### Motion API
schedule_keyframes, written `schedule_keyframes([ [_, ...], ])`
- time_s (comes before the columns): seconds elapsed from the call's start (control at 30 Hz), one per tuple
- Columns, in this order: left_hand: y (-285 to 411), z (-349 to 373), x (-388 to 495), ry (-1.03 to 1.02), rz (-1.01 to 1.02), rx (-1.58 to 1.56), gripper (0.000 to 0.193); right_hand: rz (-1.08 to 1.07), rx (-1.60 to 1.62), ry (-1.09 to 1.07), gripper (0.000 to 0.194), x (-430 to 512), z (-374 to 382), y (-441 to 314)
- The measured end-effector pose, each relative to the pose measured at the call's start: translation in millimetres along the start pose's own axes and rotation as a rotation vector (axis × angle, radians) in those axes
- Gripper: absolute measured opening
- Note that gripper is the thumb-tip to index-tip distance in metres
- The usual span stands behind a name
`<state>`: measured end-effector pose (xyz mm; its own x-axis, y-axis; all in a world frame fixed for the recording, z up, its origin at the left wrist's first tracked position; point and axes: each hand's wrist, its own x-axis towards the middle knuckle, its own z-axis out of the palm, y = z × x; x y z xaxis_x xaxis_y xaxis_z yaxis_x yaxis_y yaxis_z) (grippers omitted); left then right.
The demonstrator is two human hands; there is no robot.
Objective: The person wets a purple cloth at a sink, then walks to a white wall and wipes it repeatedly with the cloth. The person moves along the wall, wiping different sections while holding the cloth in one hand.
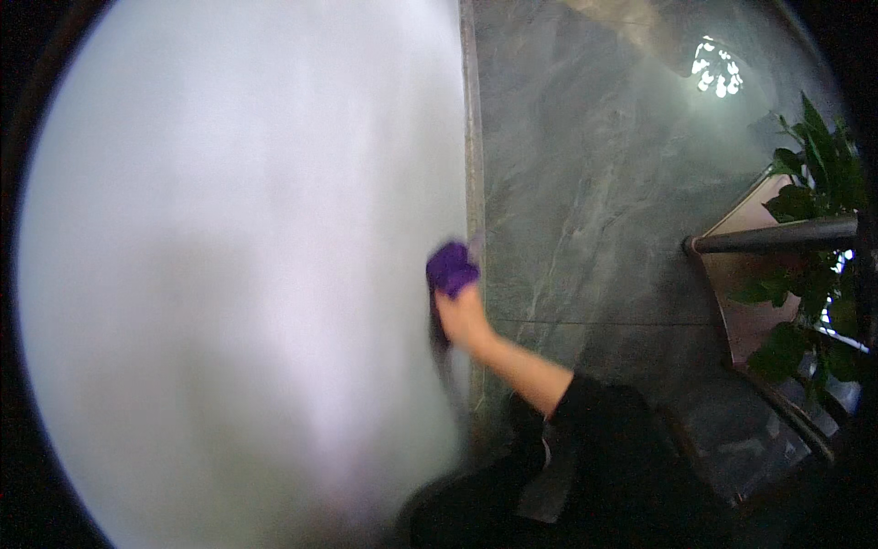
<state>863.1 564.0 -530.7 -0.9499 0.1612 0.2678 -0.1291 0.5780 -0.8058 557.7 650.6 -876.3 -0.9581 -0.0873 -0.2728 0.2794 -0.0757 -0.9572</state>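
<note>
My right hand (464,321) grips a bunched purple cloth (451,267), with its fingers mostly hidden behind it. The cloth is against or just in front of a smooth, pale, shiny panel (274,206), close to the panel's right-hand edge; contact cannot be told for certain. Motion blurs both hand and cloth. A soft dark reflection of them shows on the panel. My bare forearm comes up from the lower right, out of a black sleeve (610,425). My left hand is out of view.
A narrow strip (472,137) runs along the panel's edge. Beyond it lies grey, veined stone-look tile floor (583,206) with bright lamp reflections. At the right, a leafy green plant (816,158) stands by a piece of furniture (748,309) with a dark bar (768,237).
</note>
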Motion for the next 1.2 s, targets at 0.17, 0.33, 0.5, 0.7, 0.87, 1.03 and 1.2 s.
schedule_keyframes([
  [0.17,-1.8,1.6,-12.0,0.032,-0.015,-0.017,0.036,-0.181,0.115,-0.010,0.040,-102.0,9.3,36.1],
  [0.33,-1.1,0.9,-18.8,0.024,-0.017,-0.025,0.037,-0.086,0.094,0.105,0.029,48.8,0.8,10.7],
  [0.5,-0.2,6.0,-9.5,0.009,-0.015,-0.029,0.037,0.013,0.136,0.234,0.028,162.5,-18.7,-44.0],
  [0.7,-0.2,8.8,7.0,-0.024,-0.006,-0.040,0.038,-0.035,0.255,0.242,0.025,155.5,-20.4,-40.2],
  [0.87,-1.3,5.8,13.5,-0.024,0.009,-0.051,0.038,-0.046,0.193,0.266,0.016,177.5,-20.6,-22.6],
  [1.03,-2.9,6.1,10.3,0.009,-0.010,-0.071,0.038,0.160,0.092,0.113,0.028,91.3,-20.4,12.2],
  [1.2,-5.7,2.9,1.6,0.046,-0.029,-0.097,0.039,0.304,0.170,-0.035,0.036,-69.8,-3.5,46.3],
])
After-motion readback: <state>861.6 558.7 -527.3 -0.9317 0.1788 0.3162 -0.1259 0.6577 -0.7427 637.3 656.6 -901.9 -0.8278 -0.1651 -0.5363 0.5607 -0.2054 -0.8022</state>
